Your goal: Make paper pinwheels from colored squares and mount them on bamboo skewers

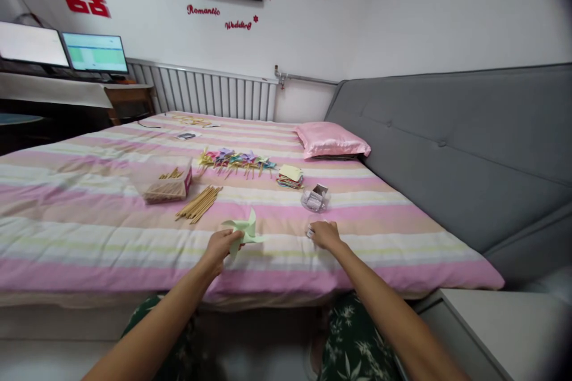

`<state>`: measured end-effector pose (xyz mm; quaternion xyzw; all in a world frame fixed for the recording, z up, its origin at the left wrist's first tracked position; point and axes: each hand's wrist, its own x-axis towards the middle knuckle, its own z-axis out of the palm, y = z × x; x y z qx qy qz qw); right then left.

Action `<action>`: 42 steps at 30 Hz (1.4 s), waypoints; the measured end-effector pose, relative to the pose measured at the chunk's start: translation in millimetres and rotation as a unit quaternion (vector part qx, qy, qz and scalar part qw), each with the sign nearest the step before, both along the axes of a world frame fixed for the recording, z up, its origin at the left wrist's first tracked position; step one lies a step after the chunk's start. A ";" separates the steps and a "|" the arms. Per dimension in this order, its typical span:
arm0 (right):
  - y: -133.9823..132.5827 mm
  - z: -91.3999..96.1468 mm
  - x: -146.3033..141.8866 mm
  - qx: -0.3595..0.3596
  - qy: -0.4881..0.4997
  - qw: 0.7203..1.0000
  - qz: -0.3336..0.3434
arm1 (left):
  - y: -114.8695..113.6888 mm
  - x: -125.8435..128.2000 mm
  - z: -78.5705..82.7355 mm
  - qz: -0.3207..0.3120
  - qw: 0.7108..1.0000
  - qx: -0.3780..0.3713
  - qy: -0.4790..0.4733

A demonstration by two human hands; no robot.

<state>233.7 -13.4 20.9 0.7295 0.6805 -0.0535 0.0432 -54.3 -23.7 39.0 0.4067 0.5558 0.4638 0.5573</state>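
My left hand [222, 246] is closed on a pale green paper pinwheel [245, 230], held just above the striped bedsheet [134, 232]. My right hand [325, 234] rests on the bed to the right, its fingers curled on a small whitish thing I cannot make out. A clear plastic container [315, 198] with small items sits just beyond the right hand. A bundle of wooden sticks [199, 203] lies ahead of the left hand.
A box of sticks [168, 186] stands at left, a row of finished colourful pinwheels [236, 161] farther back, and a stack of coloured paper squares [290, 177]. A pink pillow [331, 141] lies by the grey padded headboard [469, 149]. Monitors [95, 52] stand at far left.
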 end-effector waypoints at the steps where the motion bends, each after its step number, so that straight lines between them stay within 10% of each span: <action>1: -1.7 0.8 -1.3 0.000 -0.001 1.000 0.003 | 0.8 -0.4 -0.4 -0.001 1.000 0.005 0.009; 18: 30.1 -14.1 -15.1 0.077 0.017 0.996 -0.039 | 68.7 46.4 -48.3 -0.056 0.994 0.054 0.081; 42: 31.7 -32.3 -26.5 0.131 0.092 0.986 0.036 | 55.9 39.7 -47.9 -0.002 1.000 -0.004 0.018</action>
